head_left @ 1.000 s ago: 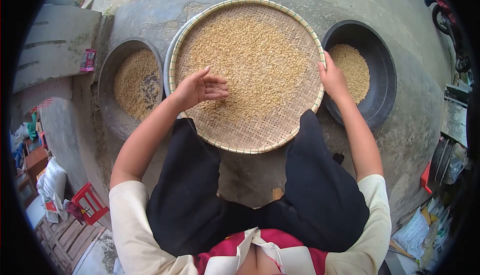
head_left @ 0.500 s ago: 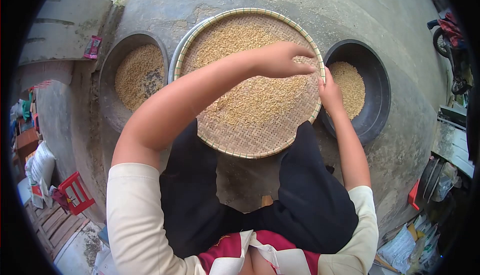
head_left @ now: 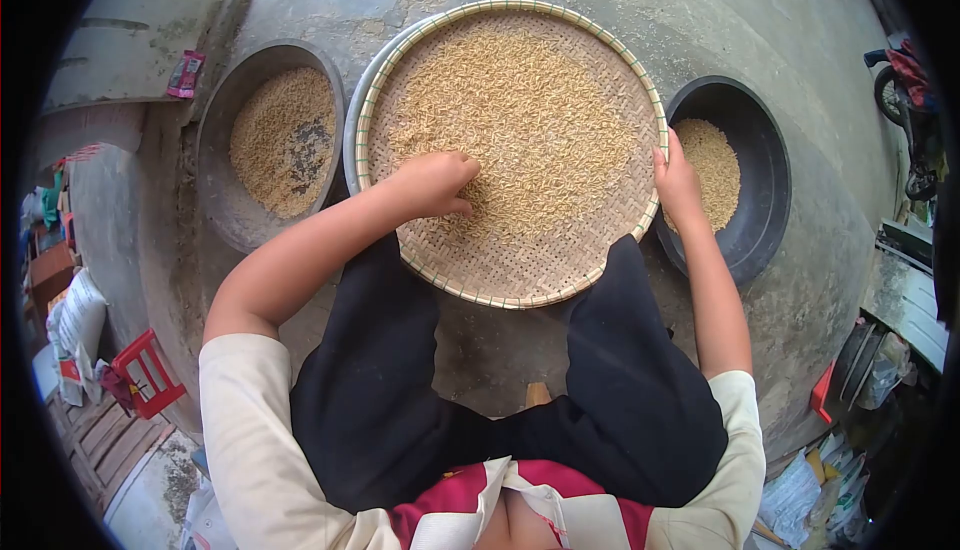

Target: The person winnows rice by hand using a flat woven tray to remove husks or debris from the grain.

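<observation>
A round woven bamboo winnowing tray (head_left: pixel 540 285) lies over my knees, spread with pale golden unhusked grain (head_left: pixel 530 120). My left hand (head_left: pixel 435 185) is over its left part, low at the grain, fingers curled inward and thumb a little apart; what the fingers hold, if anything, is hidden beneath the hand. On the tray's right rim, my right hand (head_left: pixel 678 185) grips the edge, thumb on the inner side and fingers outside. A pale metal rim (head_left: pixel 352 140) shows from under the tray's left side.
Dark tubs holding grain stand on either side, a left tub (head_left: pixel 215 165) and a right tub (head_left: pixel 765 180). A pink packet (head_left: pixel 186 74) lies on a grey slab at upper left. A red plastic stool (head_left: pixel 148 375) and white sacks (head_left: pixel 80 325) are farther left.
My left hand has swept from the tray's right side across to its left, its fingers going from spread to curled. The grain now spreads more evenly; my right hand stays on the rim.
</observation>
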Demonstrator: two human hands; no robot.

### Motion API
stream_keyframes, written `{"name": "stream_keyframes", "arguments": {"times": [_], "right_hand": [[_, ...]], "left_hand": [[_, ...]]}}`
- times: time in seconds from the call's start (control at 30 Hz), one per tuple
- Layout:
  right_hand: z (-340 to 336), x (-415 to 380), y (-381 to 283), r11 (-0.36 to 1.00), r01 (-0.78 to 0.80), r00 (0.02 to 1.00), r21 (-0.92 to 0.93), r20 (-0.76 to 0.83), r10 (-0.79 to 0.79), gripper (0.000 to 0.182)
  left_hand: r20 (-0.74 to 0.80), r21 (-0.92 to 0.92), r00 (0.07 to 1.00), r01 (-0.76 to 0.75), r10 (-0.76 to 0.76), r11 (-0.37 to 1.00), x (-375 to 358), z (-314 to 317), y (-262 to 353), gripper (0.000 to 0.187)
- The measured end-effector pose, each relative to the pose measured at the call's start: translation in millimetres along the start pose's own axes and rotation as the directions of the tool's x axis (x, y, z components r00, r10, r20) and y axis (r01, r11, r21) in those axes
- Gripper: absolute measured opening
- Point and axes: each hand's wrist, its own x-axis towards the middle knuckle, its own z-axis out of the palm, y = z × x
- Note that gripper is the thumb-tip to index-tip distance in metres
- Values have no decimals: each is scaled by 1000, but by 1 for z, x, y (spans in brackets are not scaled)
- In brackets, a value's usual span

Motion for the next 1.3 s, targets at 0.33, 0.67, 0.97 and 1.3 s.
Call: {"name": "stream_keyframes", "arguments": {"times": [0.33,0.67,0.97,1.3], "right_hand": [[-1,0,0,1000,19,1000,22,-11,-19,45],[-2,0,-1,1000,-3,1000,17,8,2,44],[-4,-2,-3,999,-7,1000,42,2,7,43],[-5,-1,-3,999,-15,1000,33,8,15,44]], "left_hand": [[-35,-236,998,36,-45,971,7,14,-17,18],[338,-930,938,346,-81,126,-1,-6,-24,26],[355,-930,933,359,-67,73,-1,-8,-20,36],[353,-919,930,365,-103,146,-4,-12,-20,39]]}}
